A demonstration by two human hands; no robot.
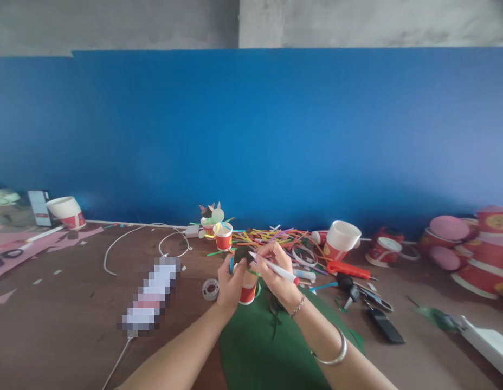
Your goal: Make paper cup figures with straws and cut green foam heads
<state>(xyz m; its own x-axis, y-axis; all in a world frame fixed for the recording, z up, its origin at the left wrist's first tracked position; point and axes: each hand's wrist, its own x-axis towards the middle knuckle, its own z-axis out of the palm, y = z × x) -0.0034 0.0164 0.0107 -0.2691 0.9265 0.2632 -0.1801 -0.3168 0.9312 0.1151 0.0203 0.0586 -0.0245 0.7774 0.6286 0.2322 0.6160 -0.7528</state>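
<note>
Near the middle of the table, my left hand [230,286] is closed around a red and white paper cup [247,294]. A dark round piece [243,254] sits at the top of the cup, partly covered by my fingers. Between the fingers of my right hand [276,264] is a white marker [282,272] with a red end, its tip at the dark piece. Whether the tip touches is too small to tell. Under both hands lies a green sheet [271,346]. A roll of clear tape [210,290] rests just left of the cup.
Behind my hands are decorated paper cups [223,238] and a heap of coloured sticks [271,236]. A glue gun [349,269], keys [353,295] and stacked red cups [479,260] are to the right. Pink paper [36,249], scissors [10,253] and a cabled, blurred-out device [152,298] lie left.
</note>
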